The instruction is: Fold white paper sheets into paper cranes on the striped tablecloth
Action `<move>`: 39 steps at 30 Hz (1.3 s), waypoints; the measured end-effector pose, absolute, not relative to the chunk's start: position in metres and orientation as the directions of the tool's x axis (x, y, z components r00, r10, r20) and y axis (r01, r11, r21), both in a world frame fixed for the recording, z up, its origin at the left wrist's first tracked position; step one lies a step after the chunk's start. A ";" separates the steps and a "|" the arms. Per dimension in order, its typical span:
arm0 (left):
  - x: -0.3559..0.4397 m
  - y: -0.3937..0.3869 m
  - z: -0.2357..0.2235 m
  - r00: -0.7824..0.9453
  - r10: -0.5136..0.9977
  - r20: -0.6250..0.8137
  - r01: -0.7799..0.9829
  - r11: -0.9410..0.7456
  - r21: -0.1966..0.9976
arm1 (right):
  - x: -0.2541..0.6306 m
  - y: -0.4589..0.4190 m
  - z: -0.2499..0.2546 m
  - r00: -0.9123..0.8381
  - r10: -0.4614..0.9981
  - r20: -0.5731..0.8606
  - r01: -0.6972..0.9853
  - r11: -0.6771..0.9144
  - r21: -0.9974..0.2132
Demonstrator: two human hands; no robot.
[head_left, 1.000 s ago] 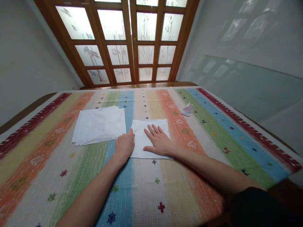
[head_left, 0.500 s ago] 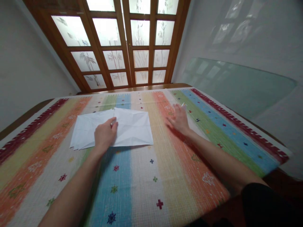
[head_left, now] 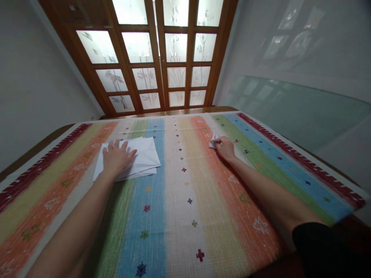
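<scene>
My left hand (head_left: 117, 159) lies flat with fingers spread on top of a small stack of white paper sheets (head_left: 145, 152). The sheets show crease lines, and their edges do not line up. Part of the stack is hidden under that hand. Off to the right, my right hand (head_left: 226, 147) is closed, its fingers pinching a small folded white paper (head_left: 213, 142) low over the tablecloth. Pointed tips stick up from this paper, but its full shape is too small and covered to make out.
A striped, colourful tablecloth (head_left: 181, 216) covers the table, with stars, crosses and animal figures on it. Behind the table's far edge stands a wooden door with frosted panes (head_left: 176, 76). A glass panel (head_left: 278, 104) leans along the right wall.
The paper sheets have been drawn together to the left into a narrower stack. My left hand moved left and spread its fingers. My right hand went from open to pinching the small folded paper.
</scene>
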State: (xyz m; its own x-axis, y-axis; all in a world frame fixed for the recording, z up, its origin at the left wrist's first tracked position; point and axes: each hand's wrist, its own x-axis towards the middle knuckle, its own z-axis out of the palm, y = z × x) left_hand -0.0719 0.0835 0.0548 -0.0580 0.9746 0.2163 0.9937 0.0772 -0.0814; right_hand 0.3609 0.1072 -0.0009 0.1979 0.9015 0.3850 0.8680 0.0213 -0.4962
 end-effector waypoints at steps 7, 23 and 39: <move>-0.053 0.102 0.013 0.019 0.995 -0.100 1.000 -0.017 0.024 | 0.281 0.076 0.009 0.001 0.969 0.246 0.476 0.215 -0.853; 0.069 0.028 0.027 0.037 0.997 0.068 0.186 -0.074 0.980 | 0.233 0.046 0.016 0.119 0.923 0.366 0.129 0.351 -0.927; 0.079 0.017 0.008 -0.021 1.000 -0.019 -0.400 0.009 0.916 | 0.216 0.029 -0.010 -0.095 0.972 0.216 -0.185 0.196 -0.963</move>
